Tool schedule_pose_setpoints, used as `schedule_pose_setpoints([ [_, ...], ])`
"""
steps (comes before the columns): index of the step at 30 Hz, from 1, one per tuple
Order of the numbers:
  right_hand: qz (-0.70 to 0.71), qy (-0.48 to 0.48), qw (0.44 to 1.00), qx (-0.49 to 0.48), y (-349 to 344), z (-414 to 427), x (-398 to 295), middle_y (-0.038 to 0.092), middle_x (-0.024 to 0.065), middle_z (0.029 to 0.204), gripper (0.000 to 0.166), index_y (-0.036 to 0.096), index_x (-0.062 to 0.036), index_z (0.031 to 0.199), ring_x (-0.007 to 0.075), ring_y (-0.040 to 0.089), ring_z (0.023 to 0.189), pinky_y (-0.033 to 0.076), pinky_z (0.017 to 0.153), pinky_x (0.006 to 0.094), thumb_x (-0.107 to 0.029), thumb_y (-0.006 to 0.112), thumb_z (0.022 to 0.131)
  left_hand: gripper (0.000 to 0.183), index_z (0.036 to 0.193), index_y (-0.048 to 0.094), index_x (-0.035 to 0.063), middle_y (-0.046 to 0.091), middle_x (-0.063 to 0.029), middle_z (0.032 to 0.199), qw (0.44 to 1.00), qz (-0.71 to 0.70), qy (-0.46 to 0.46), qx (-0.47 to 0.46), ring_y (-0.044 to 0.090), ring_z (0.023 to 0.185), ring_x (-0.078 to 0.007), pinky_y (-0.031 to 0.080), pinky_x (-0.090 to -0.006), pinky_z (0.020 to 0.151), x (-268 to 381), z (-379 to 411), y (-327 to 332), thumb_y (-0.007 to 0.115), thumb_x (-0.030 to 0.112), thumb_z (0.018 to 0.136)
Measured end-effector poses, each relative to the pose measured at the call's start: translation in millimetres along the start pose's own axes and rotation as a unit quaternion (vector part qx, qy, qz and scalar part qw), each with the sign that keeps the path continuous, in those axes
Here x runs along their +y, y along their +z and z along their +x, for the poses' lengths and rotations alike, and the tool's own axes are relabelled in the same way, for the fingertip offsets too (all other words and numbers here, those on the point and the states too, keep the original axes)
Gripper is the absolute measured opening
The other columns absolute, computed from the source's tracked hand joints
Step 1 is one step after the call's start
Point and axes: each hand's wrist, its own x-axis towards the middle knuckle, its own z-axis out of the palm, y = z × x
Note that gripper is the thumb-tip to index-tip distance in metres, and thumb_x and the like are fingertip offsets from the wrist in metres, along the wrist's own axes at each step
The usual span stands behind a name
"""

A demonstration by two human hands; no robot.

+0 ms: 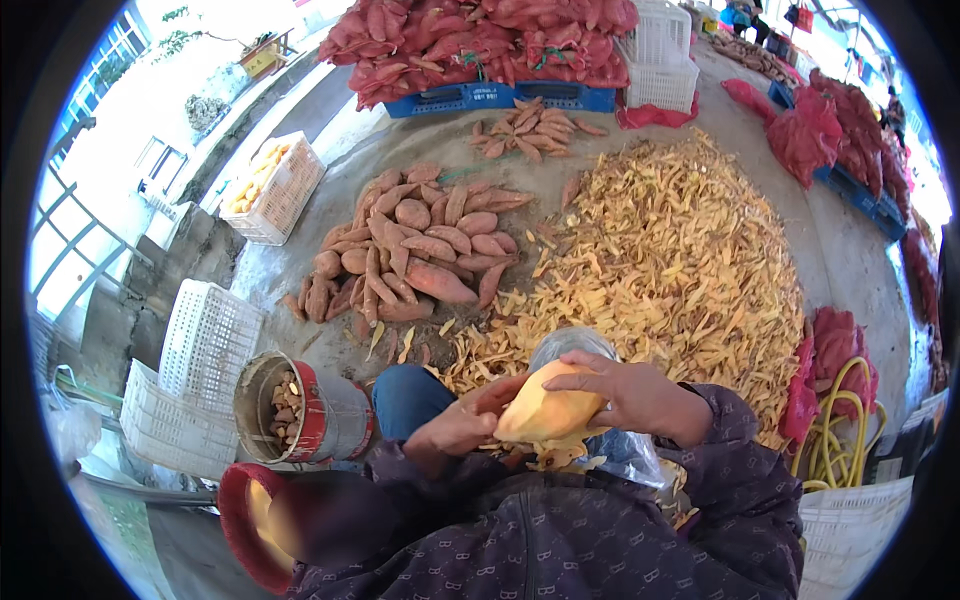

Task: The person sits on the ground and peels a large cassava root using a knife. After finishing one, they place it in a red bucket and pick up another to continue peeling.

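Observation:
A large peeled sweet potato [551, 405], pale yellow-orange, is held above my lap between both hands. My right hand [626, 390] grips its right side, with fingers over the top and the thumb lower down. At its left end, my left hand [466, 421] holds it with bent fingers, partly hidden behind it. Strips of peel [559, 454] lie just beneath on my lap. Clear plastic sheeting [630, 454] covers my right leg. I can make out no tool in either hand.
A broad heap of peelings [682, 270] spreads ahead to the right. Unpeeled sweet potatoes [427, 244] are piled ahead left. A bucket [322, 412] holding chunks stands left, beside white plastic crates [202, 352]. Red mesh sacks [487, 45] sit on blue pallets [480, 97]. A yellow hose [840, 442] lies right.

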Motion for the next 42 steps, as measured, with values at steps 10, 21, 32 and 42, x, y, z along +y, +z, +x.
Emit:
schedule_pose_setpoints([
  [10,0.348,0.148,0.865,0.331,-5,-14,37,0.059,0.0038,0.099,0.030,0.053,-0.0071,0.112,0.0077,0.056,0.065,0.047,0.053,0.0229,-0.018,0.065,0.087,0.104,0.140,0.026,0.0018,0.045,-0.0182,0.127,0.766,0.612,0.074,0.182,0.048,0.119,-0.0298,0.042,-0.0378,0.098,-21,34,27,0.087,0.033,0.062],
  [21,0.728,0.115,0.400,0.545,46,22,82,0.044,0.0000,0.067,0.022,0.045,-0.0111,0.080,0.0076,0.040,0.046,0.037,0.042,0.0234,-0.021,0.059,0.095,0.094,0.133,0.036,-0.0022,0.048,-0.0221,0.125,0.668,0.699,0.188,0.173,0.053,0.114,-0.0379,0.049,-0.0419,0.092,-34,36,21,0.085,0.032,0.060],
  [32,0.762,0.058,0.266,0.588,89,-15,207,0.033,-0.0059,0.057,0.019,0.047,-0.0153,0.080,0.0070,0.034,0.046,0.034,0.041,0.0228,-0.023,0.050,0.097,0.097,0.134,0.035,-0.0024,0.049,-0.0228,0.121,0.694,0.657,0.248,0.158,0.052,0.113,-0.0389,0.045,-0.0427,0.095,-40,29,8,0.088,0.027,0.058],
  [42,0.702,0.166,0.349,0.598,65,36,123,0.037,-0.0022,0.057,0.027,0.041,-0.0136,0.076,0.0071,0.036,0.043,0.032,0.036,0.0227,-0.019,0.061,0.092,0.099,0.136,0.033,-0.0003,0.047,-0.0236,0.125,0.669,0.675,0.290,0.115,0.051,0.114,-0.0392,0.045,-0.0443,0.095,-44,36,5,0.088,0.026,0.058],
])
